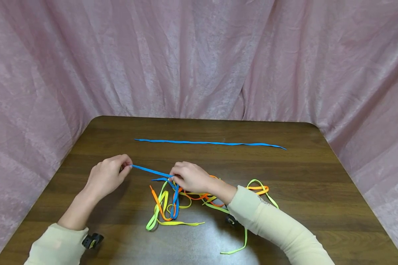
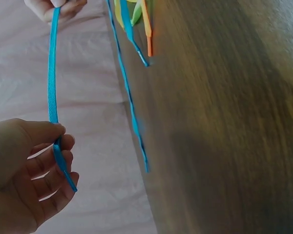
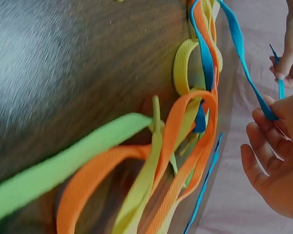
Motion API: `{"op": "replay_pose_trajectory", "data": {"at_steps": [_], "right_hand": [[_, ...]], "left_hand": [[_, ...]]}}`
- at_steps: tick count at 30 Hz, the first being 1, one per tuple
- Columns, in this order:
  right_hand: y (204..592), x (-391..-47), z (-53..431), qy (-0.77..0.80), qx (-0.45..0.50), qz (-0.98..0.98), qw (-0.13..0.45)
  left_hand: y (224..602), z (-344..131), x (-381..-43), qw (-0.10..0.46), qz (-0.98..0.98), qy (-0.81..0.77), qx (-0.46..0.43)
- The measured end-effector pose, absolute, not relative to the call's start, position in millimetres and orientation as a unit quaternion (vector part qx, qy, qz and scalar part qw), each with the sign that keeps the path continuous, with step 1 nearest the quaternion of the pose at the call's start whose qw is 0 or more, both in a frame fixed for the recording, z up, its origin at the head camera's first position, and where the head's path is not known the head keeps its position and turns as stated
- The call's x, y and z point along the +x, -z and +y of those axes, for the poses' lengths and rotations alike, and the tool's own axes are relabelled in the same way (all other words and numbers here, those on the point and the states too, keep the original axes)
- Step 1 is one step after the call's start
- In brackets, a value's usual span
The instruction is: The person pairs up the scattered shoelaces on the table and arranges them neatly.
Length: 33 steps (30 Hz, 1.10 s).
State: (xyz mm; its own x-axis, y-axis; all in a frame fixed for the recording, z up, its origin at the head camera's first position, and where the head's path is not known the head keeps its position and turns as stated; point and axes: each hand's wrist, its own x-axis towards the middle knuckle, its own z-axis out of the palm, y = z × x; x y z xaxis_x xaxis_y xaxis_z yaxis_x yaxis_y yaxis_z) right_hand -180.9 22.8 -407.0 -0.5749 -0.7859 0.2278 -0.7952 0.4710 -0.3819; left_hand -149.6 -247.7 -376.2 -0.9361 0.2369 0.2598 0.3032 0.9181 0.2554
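Observation:
Between my two hands a flat blue shoelace (image 1: 150,170) is stretched above the table. My left hand (image 1: 108,173) pinches it near one end between thumb and index finger; its narrow tip hangs below the pinch in the left wrist view. My right hand (image 1: 191,177) pinches the same lace further along, and the rest of it drops toward a tangle. That tangle holds orange (image 3: 185,109), yellow (image 3: 183,68) and light green laces (image 3: 78,158), looped over one another under and around my right hand. Part of it lies hidden beneath the right forearm.
A second blue shoelace (image 1: 209,142) lies almost straight across the far part of the brown wooden table (image 1: 318,221). A light green lace end trails toward the near edge. Pink curtains (image 1: 199,59) hang behind and at both sides.

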Motion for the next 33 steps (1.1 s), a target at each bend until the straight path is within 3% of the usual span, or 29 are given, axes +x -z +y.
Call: {"op": "replay_pose_trajectory", "data": {"at_steps": [24, 33], "right_hand": [[403.2, -192.3, 92.3, -0.225, 0.420, -0.879, -0.010], [401.6, -191.4, 117.6, -0.247, 0.389, -0.886, -0.048]], "left_hand": [[397.7, -255.3, -156.8, 0.091, -0.975, 0.151, -0.134], [399.1, -259.6, -158.7, 0.093, -0.977, 0.147, -0.126]]}}
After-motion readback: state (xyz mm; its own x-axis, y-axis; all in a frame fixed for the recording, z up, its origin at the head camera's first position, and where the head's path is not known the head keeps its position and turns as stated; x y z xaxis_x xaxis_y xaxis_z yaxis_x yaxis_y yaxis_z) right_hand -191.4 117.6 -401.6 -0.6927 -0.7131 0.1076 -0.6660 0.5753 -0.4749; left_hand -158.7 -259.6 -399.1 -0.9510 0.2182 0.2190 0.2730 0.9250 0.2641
